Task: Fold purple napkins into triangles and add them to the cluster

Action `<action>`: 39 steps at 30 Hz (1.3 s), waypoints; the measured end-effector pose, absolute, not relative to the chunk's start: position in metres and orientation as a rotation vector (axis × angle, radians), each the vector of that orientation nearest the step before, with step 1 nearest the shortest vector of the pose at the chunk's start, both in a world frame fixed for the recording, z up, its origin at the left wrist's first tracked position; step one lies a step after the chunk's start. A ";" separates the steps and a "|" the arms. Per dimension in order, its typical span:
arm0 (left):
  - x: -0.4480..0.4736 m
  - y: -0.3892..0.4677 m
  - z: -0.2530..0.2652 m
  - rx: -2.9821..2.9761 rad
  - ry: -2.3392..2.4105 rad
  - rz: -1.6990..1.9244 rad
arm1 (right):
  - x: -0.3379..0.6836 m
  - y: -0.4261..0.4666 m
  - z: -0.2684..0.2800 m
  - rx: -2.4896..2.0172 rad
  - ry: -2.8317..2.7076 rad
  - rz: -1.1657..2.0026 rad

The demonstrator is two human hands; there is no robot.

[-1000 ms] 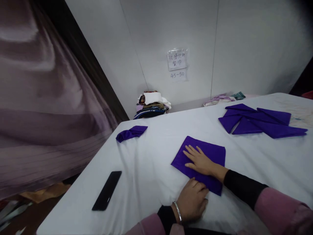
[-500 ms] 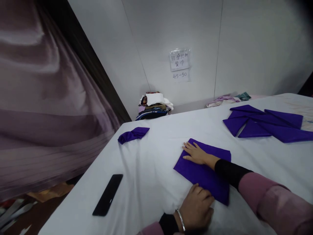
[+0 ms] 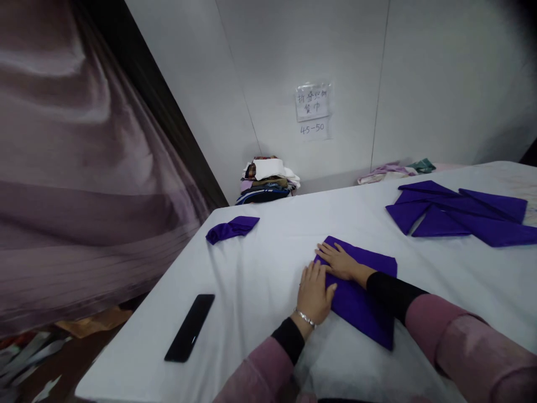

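Observation:
A folded purple napkin lies flat on the white-covered table in front of me. My right hand rests palm down on its upper left part, fingers spread. Beside it, my left hand, with a silver bracelet at the wrist, lies over the napkin's left edge. Its fingers are stretched out and their tips almost touch my right hand. The napkin's left corner is hidden beneath my left hand.
Several folded purple napkins overlap at the back right. A rolled purple cloth and a black phone lie to the left. Stacked clothes stand behind the table's far edge. A pink curtain hangs at the left.
My left hand has moved up along the napkin's left edge, from its lower side to beside my right hand, and its fingers have straightened. My right hand has stayed in place.

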State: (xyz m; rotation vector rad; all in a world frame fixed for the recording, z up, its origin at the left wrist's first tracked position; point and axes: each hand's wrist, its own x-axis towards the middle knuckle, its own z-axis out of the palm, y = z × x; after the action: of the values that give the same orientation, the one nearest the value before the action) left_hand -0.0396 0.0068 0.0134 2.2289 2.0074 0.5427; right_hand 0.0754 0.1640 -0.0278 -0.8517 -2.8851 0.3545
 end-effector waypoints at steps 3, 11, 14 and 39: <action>-0.052 0.024 -0.006 2.076 2.209 0.286 | 0.075 0.163 -0.027 -0.873 -2.886 0.374; -0.058 0.021 -0.027 2.096 2.207 0.178 | 0.077 0.176 -0.020 -1.031 -2.804 0.416; -0.058 0.022 -0.027 2.102 2.213 0.157 | 0.080 0.187 -0.021 -1.108 -2.797 0.397; -0.058 0.023 -0.030 2.109 2.212 0.198 | 0.073 0.162 -0.023 -0.791 -2.864 0.458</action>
State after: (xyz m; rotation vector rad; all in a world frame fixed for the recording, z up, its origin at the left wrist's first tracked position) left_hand -0.0581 0.0229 -0.0300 2.1095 2.2121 0.1977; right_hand 0.0732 0.1623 -0.0228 -0.7913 -2.8643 0.4582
